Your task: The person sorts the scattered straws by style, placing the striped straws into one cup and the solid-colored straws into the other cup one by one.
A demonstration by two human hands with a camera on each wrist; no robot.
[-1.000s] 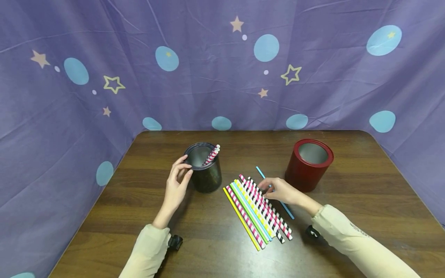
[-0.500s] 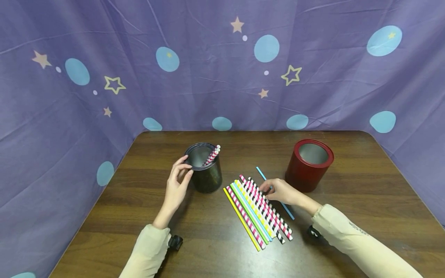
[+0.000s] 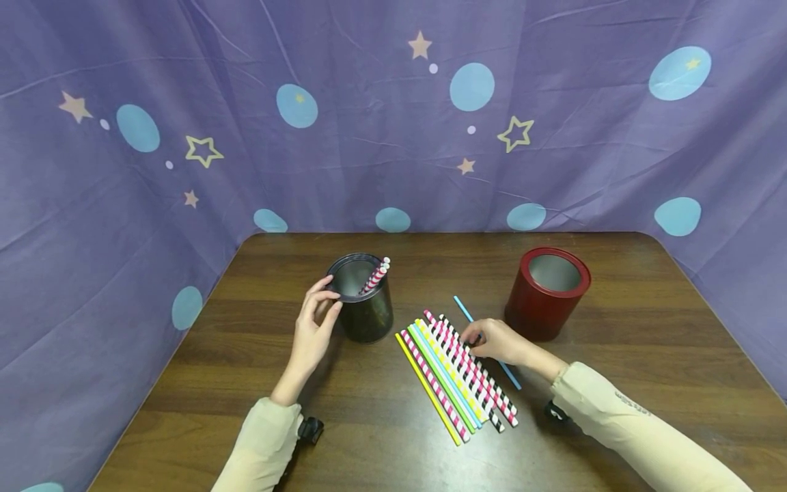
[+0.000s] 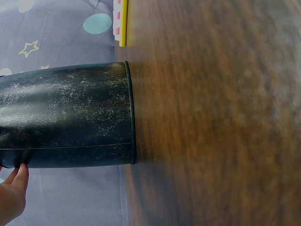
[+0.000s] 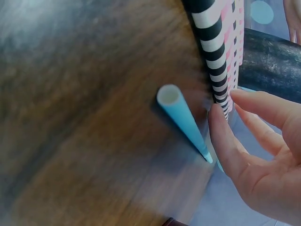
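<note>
My left hand (image 3: 312,331) touches the left rim and side of a black metal can (image 3: 367,318) with its fingertips. Inside the can, several red-and-white striped straws (image 3: 375,279) lean to the right. My right hand (image 3: 496,340) is over the right edge of a row of paper straws (image 3: 439,383). Thumb and index finger pinch a black-and-white striped straw (image 5: 215,56) there, as the right wrist view shows. A plain blue straw (image 5: 181,113) lies apart on the table, passing beneath the right hand.
A red metal can (image 3: 546,301) stands at the right, just beyond the right hand. The wooden table (image 3: 258,287) reaches back to a purple curtain (image 3: 369,123) with stars and dots. At the left wrist view's top edge, a yellow straw (image 4: 124,23) shows.
My right hand has shifted very slightly toward me and to the right along the striped straw, its fingers drawn in a little. The left hand and both cans keep their places.
</note>
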